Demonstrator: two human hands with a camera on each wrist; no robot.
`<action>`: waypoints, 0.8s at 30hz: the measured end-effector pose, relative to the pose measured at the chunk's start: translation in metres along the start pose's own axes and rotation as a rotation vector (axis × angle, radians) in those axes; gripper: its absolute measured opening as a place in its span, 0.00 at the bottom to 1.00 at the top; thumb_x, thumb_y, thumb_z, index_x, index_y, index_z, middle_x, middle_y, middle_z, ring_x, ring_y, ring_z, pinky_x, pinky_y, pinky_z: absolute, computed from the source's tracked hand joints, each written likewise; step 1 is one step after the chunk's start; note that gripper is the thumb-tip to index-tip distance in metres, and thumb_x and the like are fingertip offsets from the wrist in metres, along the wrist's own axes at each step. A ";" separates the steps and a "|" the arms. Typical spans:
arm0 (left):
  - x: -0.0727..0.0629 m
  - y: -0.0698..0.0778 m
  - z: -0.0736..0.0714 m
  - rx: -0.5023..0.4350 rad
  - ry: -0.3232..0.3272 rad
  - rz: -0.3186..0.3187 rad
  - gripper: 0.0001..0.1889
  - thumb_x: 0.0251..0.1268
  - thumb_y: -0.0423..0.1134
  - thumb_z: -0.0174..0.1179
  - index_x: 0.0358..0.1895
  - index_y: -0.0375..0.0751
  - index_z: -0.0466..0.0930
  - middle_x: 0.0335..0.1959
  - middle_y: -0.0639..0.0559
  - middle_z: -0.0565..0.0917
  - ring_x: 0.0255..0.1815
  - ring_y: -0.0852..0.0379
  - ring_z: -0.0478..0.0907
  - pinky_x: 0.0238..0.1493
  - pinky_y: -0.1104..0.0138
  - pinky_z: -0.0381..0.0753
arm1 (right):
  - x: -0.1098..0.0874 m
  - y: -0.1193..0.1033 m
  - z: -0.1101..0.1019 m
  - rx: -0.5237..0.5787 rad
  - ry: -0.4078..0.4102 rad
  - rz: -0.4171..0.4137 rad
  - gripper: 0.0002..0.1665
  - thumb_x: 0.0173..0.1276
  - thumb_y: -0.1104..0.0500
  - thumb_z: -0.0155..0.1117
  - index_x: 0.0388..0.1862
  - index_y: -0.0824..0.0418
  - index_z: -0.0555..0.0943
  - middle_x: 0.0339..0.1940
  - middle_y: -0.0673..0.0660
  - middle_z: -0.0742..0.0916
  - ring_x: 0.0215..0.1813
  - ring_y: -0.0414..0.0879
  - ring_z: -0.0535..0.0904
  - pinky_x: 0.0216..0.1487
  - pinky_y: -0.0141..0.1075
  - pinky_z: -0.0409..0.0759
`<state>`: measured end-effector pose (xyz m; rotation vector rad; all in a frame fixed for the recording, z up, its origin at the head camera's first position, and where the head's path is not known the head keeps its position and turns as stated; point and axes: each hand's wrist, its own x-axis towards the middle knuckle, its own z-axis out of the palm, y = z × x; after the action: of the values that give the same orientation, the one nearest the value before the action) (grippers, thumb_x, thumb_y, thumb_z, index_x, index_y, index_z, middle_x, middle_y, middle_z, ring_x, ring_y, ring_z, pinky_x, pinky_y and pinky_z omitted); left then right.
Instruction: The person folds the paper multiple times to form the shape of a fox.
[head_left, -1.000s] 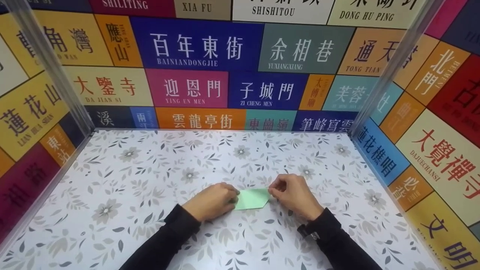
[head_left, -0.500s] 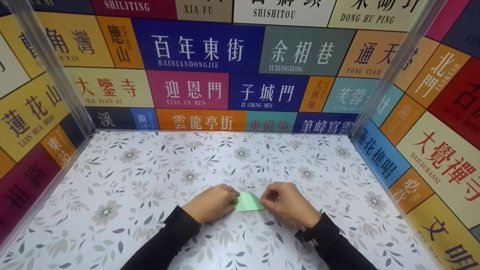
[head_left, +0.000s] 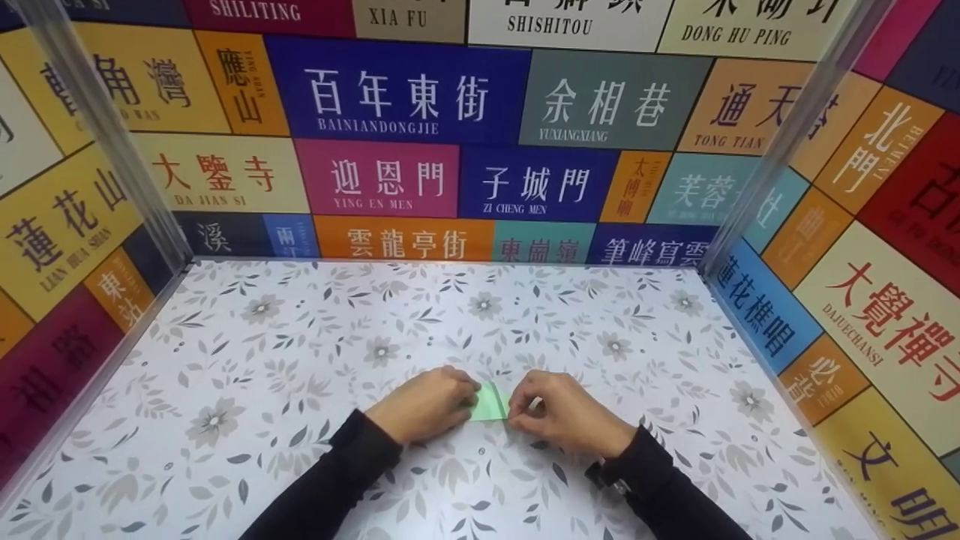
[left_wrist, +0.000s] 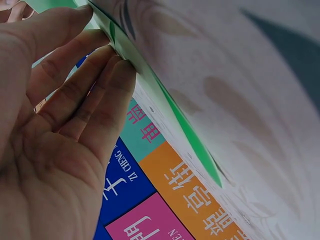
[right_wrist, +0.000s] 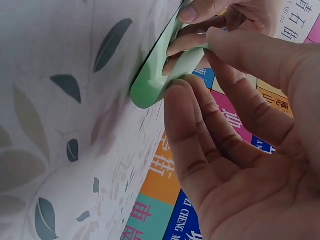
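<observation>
A light green sheet of paper (head_left: pixel 489 403) lies on the patterned tabletop between the two hands. My right hand (head_left: pixel 566 415) pinches the paper's right end between thumb and fingertips. In the right wrist view the green paper (right_wrist: pixel 150 82) bends over in a loop, its lifted end in the right hand (right_wrist: pixel 235 125). My left hand (head_left: pixel 426 405) presses the left part against the table with its fingertips. The left wrist view shows the left hand's (left_wrist: pixel 65 100) fingers extended, tips on the paper, whose narrow green edge (left_wrist: pixel 192 140) rises slightly off the table. The left hand covers the paper's left end.
The tabletop (head_left: pixel 300 360) bears a grey leaf and flower print. Panels with coloured place-name signs (head_left: pixel 397 90) stand at the back and both sides. Clear corner posts (head_left: pixel 780 135) join them. A dark band (head_left: pixel 607 476) sits at the right wrist.
The right hand has moved left and a little nearer, carrying the paper's right end over toward the left hand. Less of the green paper shows now. The left hand has stayed put.
</observation>
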<state>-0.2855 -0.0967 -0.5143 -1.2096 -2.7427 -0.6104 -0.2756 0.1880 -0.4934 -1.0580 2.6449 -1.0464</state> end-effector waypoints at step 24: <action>-0.001 -0.001 0.001 0.018 -0.010 0.004 0.05 0.79 0.33 0.72 0.49 0.40 0.96 0.62 0.42 0.95 0.64 0.42 0.94 0.72 0.50 0.93 | -0.001 -0.008 0.018 -0.058 -0.019 -0.053 0.06 0.71 0.63 0.84 0.40 0.52 0.95 0.61 0.57 0.93 0.61 0.50 0.90 0.64 0.46 0.91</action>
<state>-0.2855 -0.0978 -0.5153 -1.2172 -2.7476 -0.5800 -0.2644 0.1746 -0.5024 -1.1490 2.6612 -0.9701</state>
